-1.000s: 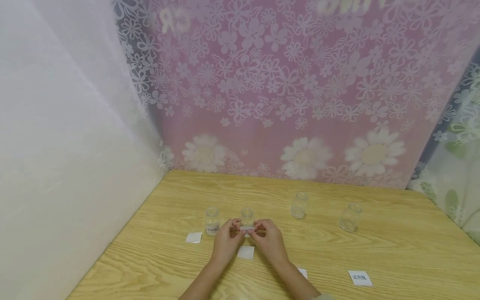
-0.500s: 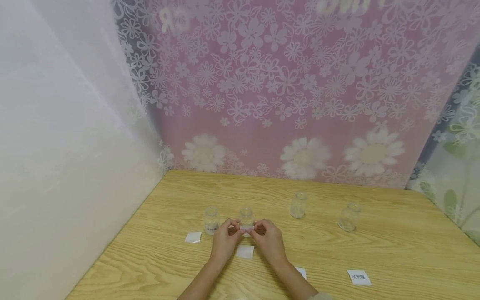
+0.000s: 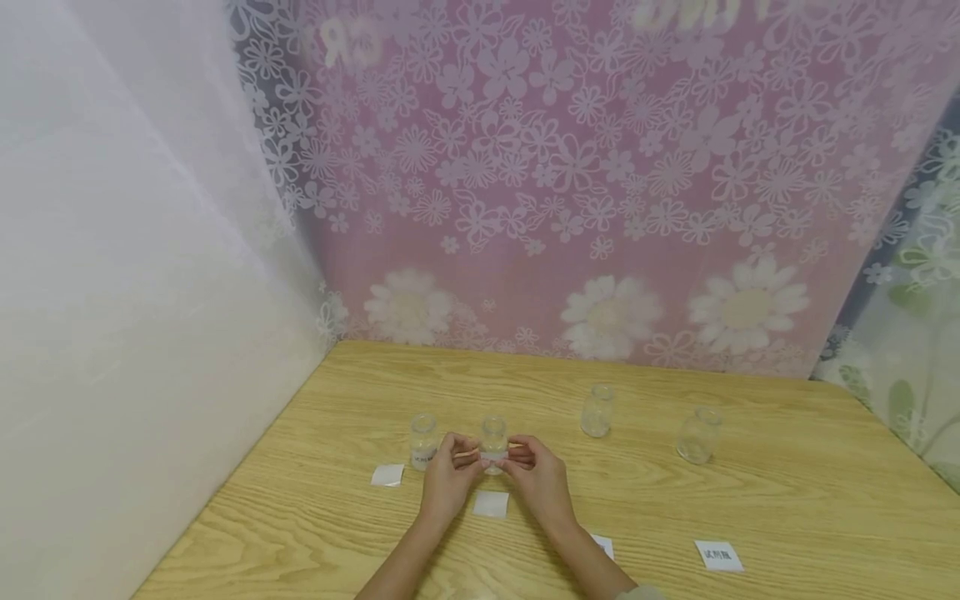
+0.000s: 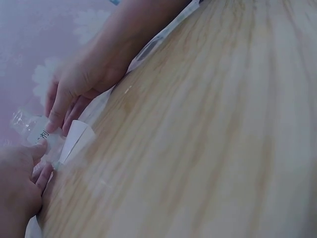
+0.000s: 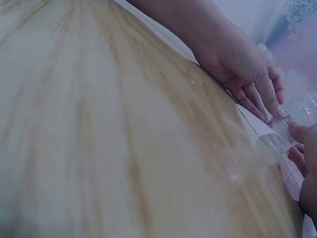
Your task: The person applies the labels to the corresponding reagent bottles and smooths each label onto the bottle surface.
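Note:
A small clear glass bottle (image 3: 493, 428) stands upright between the two hands, with a white label (image 3: 493, 456) across its lower front. My left hand (image 3: 448, 483) presses the label's left end with the thumb, its fingers bent around the bottle's left side. Mirroring it, my right hand (image 3: 542, 485) has its thumb on the label's right end and its fingers at the bottle's right side. Dark printed characters on the label (image 4: 40, 135) show in the left wrist view, partly hidden by the thumbs. Just in front of the bottle lies a white paper square (image 3: 491, 504).
To the left stands a labelled bottle (image 3: 423, 437), with another white square (image 3: 387, 475) before it. Farther right are two unlabelled bottles, one farther back (image 3: 597, 410) and one tilted-looking (image 3: 699, 435). A printed label (image 3: 718, 555) lies front right; another (image 3: 603, 546) is partly behind the right forearm.
The index fingers have shifted from pinching the label's ends to spreading beside the bottle, while the thumbs stay on the label. The bottles and papers have kept their places.

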Action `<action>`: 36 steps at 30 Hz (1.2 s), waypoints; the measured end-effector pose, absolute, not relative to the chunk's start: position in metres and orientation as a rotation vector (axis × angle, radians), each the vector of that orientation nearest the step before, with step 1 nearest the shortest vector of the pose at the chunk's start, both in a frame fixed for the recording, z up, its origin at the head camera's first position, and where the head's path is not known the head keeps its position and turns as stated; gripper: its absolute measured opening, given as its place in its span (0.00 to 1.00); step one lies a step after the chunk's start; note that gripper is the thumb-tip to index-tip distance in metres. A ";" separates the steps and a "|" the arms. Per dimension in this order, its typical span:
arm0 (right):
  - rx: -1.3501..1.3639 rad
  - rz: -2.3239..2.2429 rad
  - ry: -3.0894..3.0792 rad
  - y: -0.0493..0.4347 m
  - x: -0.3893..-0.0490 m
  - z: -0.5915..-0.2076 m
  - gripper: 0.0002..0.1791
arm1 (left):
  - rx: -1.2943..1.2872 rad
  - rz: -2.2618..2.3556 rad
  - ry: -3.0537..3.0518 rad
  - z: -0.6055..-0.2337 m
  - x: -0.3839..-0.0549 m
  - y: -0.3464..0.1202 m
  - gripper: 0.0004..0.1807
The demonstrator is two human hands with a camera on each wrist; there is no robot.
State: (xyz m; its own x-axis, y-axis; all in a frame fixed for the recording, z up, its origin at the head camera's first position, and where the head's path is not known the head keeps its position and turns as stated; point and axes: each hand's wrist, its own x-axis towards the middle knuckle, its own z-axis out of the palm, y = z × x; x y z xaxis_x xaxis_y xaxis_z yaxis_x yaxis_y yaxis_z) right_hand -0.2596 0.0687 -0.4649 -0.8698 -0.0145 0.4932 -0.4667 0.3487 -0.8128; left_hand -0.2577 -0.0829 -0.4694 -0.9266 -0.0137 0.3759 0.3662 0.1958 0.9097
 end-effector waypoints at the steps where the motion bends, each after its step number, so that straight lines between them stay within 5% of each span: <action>1: 0.432 1.526 -2.213 0.069 -0.260 -0.465 0.17 | -0.344 -1.792 -2.173 -0.470 -0.258 -0.083 0.16; 7: 0.444 1.512 -2.204 0.071 -0.259 -0.465 0.12 | -0.387 -1.736 -2.205 -0.470 -0.258 -0.086 0.23; 15: 0.440 1.574 -2.243 0.073 -0.260 -0.465 0.12 | -0.415 -1.767 -2.191 -0.471 -0.260 -0.088 0.20; 28: 0.544 1.548 -2.318 0.067 -0.262 -0.463 0.27 | -0.369 -1.863 -2.167 -0.455 -0.251 -0.087 0.16; 36: 0.577 1.457 -2.304 0.069 -0.262 -0.461 0.23 | -0.344 -1.837 -2.192 -0.468 -0.258 -0.087 0.18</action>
